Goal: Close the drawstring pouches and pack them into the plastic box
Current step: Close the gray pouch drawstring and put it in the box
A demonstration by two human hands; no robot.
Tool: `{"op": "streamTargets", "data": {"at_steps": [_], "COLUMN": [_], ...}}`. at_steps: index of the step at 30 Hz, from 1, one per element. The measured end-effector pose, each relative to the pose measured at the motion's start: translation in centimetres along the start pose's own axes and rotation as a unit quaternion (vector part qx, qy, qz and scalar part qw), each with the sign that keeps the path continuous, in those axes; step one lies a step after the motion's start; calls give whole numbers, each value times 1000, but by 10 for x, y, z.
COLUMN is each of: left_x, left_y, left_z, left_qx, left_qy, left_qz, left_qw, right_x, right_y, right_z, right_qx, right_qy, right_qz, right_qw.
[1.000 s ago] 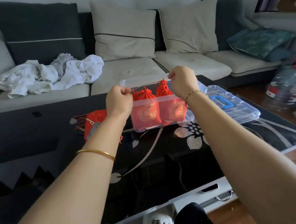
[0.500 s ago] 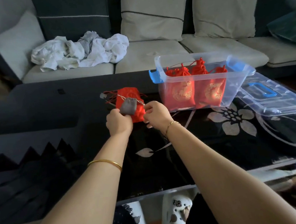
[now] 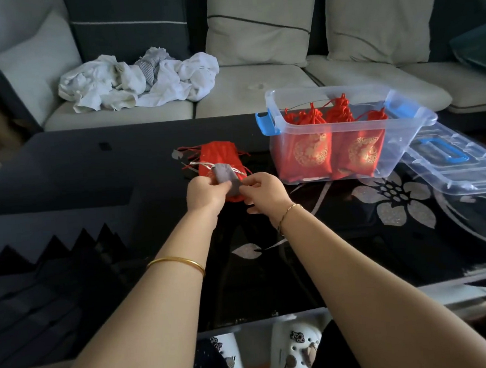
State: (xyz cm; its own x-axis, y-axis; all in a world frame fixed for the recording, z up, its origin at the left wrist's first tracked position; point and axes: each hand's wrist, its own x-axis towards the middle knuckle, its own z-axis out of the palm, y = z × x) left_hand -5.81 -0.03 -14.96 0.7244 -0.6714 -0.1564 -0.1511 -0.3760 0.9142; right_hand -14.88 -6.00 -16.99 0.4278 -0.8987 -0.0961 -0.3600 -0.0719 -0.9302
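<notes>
Both hands: left hand (image 3: pixel 205 193) and right hand (image 3: pixel 261 191) each pinch the grey pouch (image 3: pixel 226 174), seemingly at its lower end.
Loose red pouches (image 3: pixel 218 156): on the bench (image 3: pixel 120 169), just behind it.
Plastic box (image 3: pixel 405 141): farther right, three packed red pouches (image 3: pixel 310 153) upright inside.

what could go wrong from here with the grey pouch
1. The left hand and right hand hold the grey pouch right over the red pouch on the table; its loose cords could snag and get dragged along.
2. The packed pouches stand with tops near the box rim, so one laid on top might stop the lid closing.
</notes>
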Motion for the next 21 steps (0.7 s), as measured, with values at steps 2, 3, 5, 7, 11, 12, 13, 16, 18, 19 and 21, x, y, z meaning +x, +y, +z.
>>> {"op": "streamTargets", "data": {"at_steps": [2,3,5,7,11,12,13,16,18,19,21], "left_x": [-7,-9,-15,-24,-40,-43,-46,-56,-58,-58,-57], "left_y": [4,4,7,6,4,4,4,8,12,12,14], "left_z": [-2,-3,-5,-6,-2,0,1,0,-2,-3,-3], "left_qx": [-31,-36,-24,7,14,2,-6,-77,-140,-174,-237], "left_qy": [-41,-52,-60,-57,-92,-103,-104,-67,-51,-48,-57], "left_qz": [4,14,41,62,36,30,29,38,23,4,-50], "left_qw": [999,998,997,996,995,994,994,994,989,984,968], "right_x": [-5,-7,-14,-22,-31,-33,-36,-43,-46,-48,-50], "right_y": [1,1,0,-3,-1,-1,0,2,0,1,2], "right_z": [-8,-13,-22,-29,-25,-23,-21,-23,-29,-32,-38], "right_qx": [31,57,138,215,208,189,176,175,183,181,164], "right_qy": [6,6,-16,-48,-43,-38,-37,-44,-51,-52,-54], "right_qz": [13,22,48,67,35,20,8,-14,-15,-17,-24], "right_qw": [999,998,989,973,977,981,984,983,982,982,985]}}
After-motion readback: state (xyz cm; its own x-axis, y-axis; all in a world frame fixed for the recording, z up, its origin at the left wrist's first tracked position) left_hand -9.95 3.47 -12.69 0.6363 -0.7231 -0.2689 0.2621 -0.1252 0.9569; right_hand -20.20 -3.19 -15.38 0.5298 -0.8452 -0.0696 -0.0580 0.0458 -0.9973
